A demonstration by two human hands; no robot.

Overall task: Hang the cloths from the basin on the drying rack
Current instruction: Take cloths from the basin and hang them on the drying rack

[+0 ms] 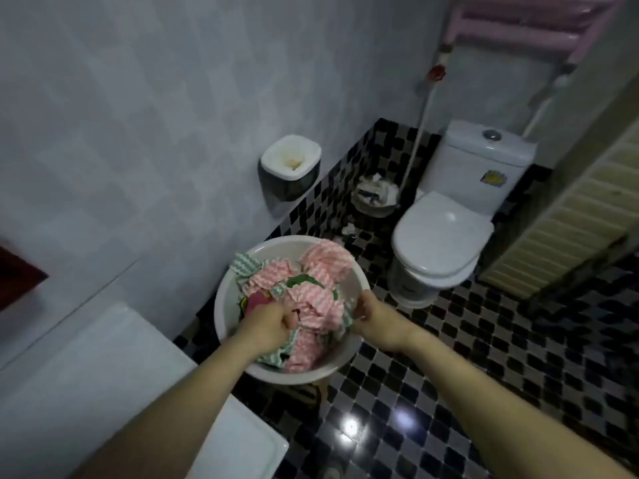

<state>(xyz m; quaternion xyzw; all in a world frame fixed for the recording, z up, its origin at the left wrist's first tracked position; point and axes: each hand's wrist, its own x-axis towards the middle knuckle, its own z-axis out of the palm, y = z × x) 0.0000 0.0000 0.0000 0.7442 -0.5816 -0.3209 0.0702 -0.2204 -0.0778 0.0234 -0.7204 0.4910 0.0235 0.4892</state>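
Observation:
A white round basin (242, 261) sits low in front of me, heaped with pink-and-white striped cloths (320, 267) and some green-and-white striped ones (247, 266). My left hand (268, 323) is inside the basin, fingers closed on a bunch of cloth. My right hand (370, 311) grips a pink striped cloth (320, 307) at the basin's right rim. A pink rack (518, 25) with horizontal bars hangs on the wall at the top right, far from both hands.
A white toilet (446, 233) stands to the right of the basin. A waste bin (375, 197) sits in the corner, and a wall-mounted container (290, 164) hangs above the basin. A white appliance top (103, 375) fills the lower left. The floor is dark checkered tile.

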